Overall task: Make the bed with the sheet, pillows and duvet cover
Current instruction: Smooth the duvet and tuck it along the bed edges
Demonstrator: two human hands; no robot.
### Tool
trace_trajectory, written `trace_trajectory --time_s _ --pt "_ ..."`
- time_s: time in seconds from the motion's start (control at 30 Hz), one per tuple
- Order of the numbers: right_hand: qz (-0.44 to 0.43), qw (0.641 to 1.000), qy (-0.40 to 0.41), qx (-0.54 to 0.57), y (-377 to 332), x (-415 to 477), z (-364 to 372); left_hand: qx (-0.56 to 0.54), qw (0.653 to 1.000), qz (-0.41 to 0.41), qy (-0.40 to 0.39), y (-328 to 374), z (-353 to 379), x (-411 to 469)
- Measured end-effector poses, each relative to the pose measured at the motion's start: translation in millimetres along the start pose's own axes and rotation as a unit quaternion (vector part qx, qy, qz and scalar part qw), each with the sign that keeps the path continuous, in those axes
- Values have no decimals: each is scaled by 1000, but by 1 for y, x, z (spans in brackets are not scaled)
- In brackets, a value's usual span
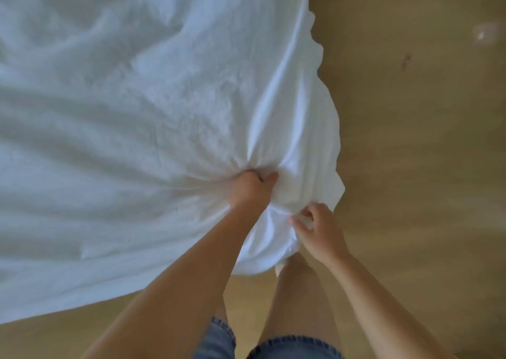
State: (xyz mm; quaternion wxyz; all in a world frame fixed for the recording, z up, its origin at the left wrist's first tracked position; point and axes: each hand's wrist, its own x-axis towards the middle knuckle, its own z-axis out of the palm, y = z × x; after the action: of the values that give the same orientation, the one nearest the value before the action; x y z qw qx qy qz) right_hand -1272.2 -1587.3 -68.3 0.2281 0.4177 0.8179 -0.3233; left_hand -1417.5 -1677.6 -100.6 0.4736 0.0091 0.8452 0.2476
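Observation:
A large white sheet (123, 106) spreads over the left and middle of the view, creased, with folds running toward one corner. My left hand (250, 187) grips a bunch of the cloth near that corner, fingers curled into it. My right hand (319, 228) pinches the sheet's edge a little lower and to the right. The corner hangs down over my leg. The bed under the sheet is hidden. No pillows or duvet cover are in view.
A tan wooden floor (410, 139) fills the right side and the bottom left. My legs in denim shorts (273, 345) stand at the bottom middle, close to the sheet's hanging corner.

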Motion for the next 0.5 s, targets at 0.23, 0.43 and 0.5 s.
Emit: trace_trajectory --time_s 0.23,0.43,0.5 --pt "59 989 -40 133 36 151 -55 -81 981 -76 157 21 53 3" --pt "-168 980 -75 78 68 168 -80 -40 965 -76 247 72 97 -22" --pt "-123 984 -36 120 113 167 -106 33 966 -76 247 85 98 -17"
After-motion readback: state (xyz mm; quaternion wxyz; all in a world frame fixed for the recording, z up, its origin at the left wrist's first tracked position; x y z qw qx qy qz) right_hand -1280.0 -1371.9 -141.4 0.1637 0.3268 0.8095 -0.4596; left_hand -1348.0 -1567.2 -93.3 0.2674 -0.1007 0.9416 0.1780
